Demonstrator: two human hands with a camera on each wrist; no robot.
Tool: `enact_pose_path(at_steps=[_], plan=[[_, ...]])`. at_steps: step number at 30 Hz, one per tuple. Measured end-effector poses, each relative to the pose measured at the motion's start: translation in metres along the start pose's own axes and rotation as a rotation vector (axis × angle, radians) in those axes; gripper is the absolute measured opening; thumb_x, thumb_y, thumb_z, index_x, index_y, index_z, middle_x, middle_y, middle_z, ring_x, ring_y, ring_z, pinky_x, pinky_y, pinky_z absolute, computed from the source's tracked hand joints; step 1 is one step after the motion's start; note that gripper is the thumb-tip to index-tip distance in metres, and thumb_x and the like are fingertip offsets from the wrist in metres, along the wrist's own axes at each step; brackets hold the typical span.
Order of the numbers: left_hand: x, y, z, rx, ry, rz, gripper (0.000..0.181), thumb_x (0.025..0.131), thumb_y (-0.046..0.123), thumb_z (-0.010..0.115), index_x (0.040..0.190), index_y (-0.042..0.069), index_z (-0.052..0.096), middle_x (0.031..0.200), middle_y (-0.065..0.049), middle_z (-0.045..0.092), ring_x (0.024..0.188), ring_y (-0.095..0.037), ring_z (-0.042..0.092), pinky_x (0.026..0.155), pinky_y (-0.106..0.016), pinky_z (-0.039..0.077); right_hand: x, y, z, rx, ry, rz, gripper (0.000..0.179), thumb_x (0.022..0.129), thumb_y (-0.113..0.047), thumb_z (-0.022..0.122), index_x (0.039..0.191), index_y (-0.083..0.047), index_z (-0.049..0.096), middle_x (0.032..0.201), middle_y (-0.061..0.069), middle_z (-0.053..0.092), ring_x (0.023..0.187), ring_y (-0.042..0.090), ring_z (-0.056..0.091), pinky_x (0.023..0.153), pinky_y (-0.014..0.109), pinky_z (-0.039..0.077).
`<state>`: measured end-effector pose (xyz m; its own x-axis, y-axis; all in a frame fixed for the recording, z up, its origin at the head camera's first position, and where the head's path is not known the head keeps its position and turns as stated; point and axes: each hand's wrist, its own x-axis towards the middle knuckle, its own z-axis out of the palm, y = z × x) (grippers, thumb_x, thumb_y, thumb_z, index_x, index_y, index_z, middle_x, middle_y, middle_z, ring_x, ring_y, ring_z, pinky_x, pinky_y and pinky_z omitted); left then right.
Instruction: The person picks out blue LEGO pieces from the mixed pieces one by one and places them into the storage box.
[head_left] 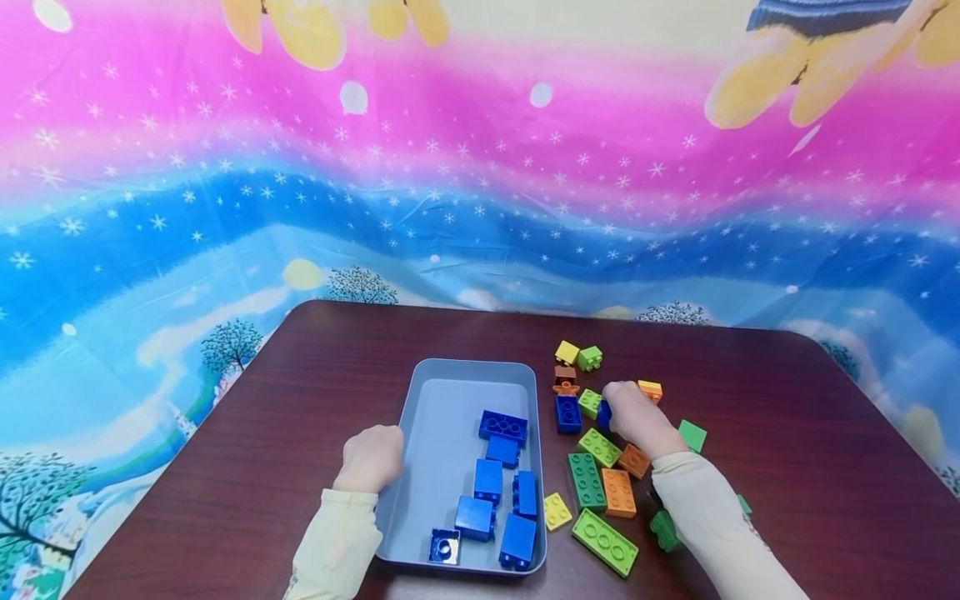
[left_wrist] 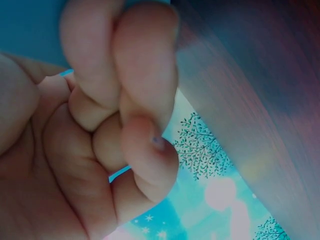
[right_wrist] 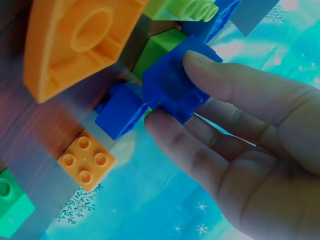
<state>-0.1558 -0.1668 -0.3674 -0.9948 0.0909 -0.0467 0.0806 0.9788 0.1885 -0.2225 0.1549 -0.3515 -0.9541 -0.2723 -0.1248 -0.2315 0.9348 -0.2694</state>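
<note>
My right hand (head_left: 636, 415) pinches a blue toy brick (right_wrist: 172, 75) between thumb and fingers, above the loose bricks on the right. A second blue brick (right_wrist: 119, 114) shows close to the fingertips in the right wrist view. Just left of that hand, another blue brick (head_left: 567, 414) lies beside a lime brick (head_left: 590, 403). At the left rim of the grey tray (head_left: 438, 408), my left hand (head_left: 372, 458) holds the edge with curled fingers; its exact contact is partly hidden. Inside the tray lie several blue bricks (head_left: 488, 479), mostly toward its right side.
Right of the tray are scattered bricks: green (head_left: 586, 482), orange (head_left: 618, 492), yellow (head_left: 557, 512) and a long lime one (head_left: 604, 542). Further back sit a small yellow brick (head_left: 567, 352) and a brown one (head_left: 565, 375). A printed cloth (head_left: 465, 208) hangs behind the dark wooden table (head_left: 300, 383).
</note>
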Motion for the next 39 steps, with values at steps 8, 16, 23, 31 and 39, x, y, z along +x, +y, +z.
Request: enact_pose_path(at_steps=[8,16,23,31,39], plan=[[0.0,0.0,0.001,0.003,0.002,0.004,0.024,0.078,-0.005,0.052,0.058,0.008,0.048,0.052,-0.003,0.042,0.047,-0.016,0.043,0.041,-0.033,0.038,-0.005,-0.007,-0.002,-0.027,0.084,-0.077,0.012,0.074,0.012,0.062,0.083,0.006,0.058,0.071,0.009,0.052,0.065,0.021,0.051,0.059,0.033,0.046],[0.0,0.0,0.001,0.005,0.012,0.007,0.024,0.078,-0.005,0.052,0.057,0.008,0.048,0.052,-0.003,0.042,0.047,-0.016,0.043,0.042,-0.033,0.038,-0.004,-0.015,-0.005,-0.049,0.104,-0.12,0.019,0.072,0.011,0.065,0.09,0.008,0.06,0.079,0.014,0.057,0.075,0.027,0.055,0.065,0.035,0.048],[-0.001,0.001,0.0,0.002,0.015,0.006,0.024,0.078,-0.005,0.053,0.058,0.008,0.049,0.051,-0.003,0.042,0.047,-0.015,0.043,0.042,-0.033,0.038,-0.005,-0.021,-0.006,-0.083,0.115,-0.146,0.023,0.073,0.008,0.066,0.096,0.009,0.061,0.087,0.018,0.059,0.083,0.031,0.056,0.07,0.037,0.048],[-0.001,0.001,-0.001,0.006,0.01,-0.001,0.023,0.079,-0.004,0.053,0.058,0.007,0.05,0.052,-0.003,0.042,0.047,-0.016,0.043,0.042,-0.033,0.038,-0.004,-0.026,-0.005,-0.089,0.152,-0.183,0.024,0.073,0.014,0.061,0.096,0.009,0.061,0.089,0.019,0.059,0.083,0.032,0.058,0.068,0.036,0.049],[-0.002,0.001,-0.001,0.01,0.014,0.001,0.024,0.078,-0.004,0.053,0.058,0.007,0.049,0.052,-0.003,0.042,0.047,-0.015,0.043,0.042,-0.033,0.038,-0.001,-0.037,-0.005,-0.114,0.177,-0.188,0.024,0.072,0.012,0.065,0.095,0.008,0.061,0.082,0.017,0.058,0.077,0.03,0.057,0.063,0.033,0.049]])
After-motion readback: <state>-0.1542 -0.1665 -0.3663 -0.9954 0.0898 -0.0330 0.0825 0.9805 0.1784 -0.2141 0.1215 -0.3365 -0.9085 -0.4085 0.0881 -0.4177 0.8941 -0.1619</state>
